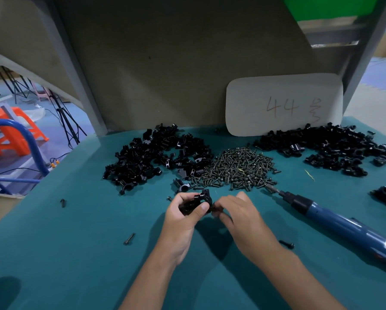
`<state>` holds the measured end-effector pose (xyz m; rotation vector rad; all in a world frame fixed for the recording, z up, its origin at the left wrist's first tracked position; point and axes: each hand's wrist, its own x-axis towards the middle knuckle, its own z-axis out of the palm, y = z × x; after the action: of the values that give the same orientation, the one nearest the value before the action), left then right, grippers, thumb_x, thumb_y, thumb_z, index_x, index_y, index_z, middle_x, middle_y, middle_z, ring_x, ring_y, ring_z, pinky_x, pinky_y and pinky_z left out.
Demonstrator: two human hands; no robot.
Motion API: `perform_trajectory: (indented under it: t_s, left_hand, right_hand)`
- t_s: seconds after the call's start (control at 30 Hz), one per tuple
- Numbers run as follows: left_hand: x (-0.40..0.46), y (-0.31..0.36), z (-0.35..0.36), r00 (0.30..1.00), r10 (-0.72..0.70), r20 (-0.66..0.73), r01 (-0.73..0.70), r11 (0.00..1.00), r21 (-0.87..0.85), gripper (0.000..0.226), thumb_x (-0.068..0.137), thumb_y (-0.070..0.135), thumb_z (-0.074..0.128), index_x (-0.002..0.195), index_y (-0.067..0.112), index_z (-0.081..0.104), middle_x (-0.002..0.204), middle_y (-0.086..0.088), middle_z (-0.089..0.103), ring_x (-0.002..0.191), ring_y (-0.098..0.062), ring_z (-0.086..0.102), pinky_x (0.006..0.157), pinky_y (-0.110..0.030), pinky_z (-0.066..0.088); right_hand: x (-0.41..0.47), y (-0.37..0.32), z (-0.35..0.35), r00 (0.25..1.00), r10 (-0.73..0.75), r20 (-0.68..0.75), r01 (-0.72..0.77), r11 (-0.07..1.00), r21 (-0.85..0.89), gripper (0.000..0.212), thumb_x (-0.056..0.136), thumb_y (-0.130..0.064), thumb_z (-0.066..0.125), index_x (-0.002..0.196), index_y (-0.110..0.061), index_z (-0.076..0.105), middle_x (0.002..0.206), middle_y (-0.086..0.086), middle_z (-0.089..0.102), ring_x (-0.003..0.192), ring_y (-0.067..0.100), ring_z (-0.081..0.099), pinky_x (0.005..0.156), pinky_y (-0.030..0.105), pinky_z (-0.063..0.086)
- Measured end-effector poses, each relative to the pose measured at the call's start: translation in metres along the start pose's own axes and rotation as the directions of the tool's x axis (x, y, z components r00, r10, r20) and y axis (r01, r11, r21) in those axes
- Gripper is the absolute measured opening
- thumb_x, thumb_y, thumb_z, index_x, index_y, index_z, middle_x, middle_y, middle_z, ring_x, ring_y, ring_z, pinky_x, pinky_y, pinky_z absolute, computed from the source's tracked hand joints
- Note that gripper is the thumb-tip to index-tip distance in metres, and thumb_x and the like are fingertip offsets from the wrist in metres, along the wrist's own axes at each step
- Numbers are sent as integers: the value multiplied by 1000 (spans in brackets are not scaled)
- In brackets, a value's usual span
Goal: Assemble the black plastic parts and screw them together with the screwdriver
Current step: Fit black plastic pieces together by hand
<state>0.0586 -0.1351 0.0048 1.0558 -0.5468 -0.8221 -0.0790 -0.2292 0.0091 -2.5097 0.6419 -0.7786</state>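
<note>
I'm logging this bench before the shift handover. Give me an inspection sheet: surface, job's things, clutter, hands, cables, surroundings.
Surface: teal mat covers the bench.
Job's things: left pile of black parts and right pile of black parts flank a screw heap; blue screwdriver lies at right, unheld.
Clutter: loose screws on the mat; white card marked 44 leans at the back.
Hands: left hand grips a black part; right hand pinches at its right side, what it holds is hidden.
Cables: thin cables beyond the bench's left edge.
Surroundings: orange stool, tripod, blue rail at left.
</note>
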Motion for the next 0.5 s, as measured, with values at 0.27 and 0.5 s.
perform_trajectory:
  t_s: [0.27, 0.5]
  left_hand:
    - [2, -3, -3, 999, 29, -13, -27, 992, 124, 54, 60, 30, 88, 105, 8, 66, 98, -7, 73, 99, -23, 67, 101, -45, 52]
    - [1, -3, -1, 998, -42, -46, 41, 999, -4, 43, 72, 11, 89, 104, 2, 62, 104, -21, 69, 101, -32, 68, 92, -38, 58]
  right_hand:
    - [1, 1, 3, 996, 77, -47, -72, 992, 101, 6, 96, -27, 69, 92, -23, 66, 80, -25, 58, 89, 0, 46, 72, 11, 37]
    - [-1, -4, 2, 982, -130, -136, 114, 986, -125, 13, 95, -31, 64, 96, -18, 65, 87, -11, 62, 82, 15, 47, 71, 24, 42]
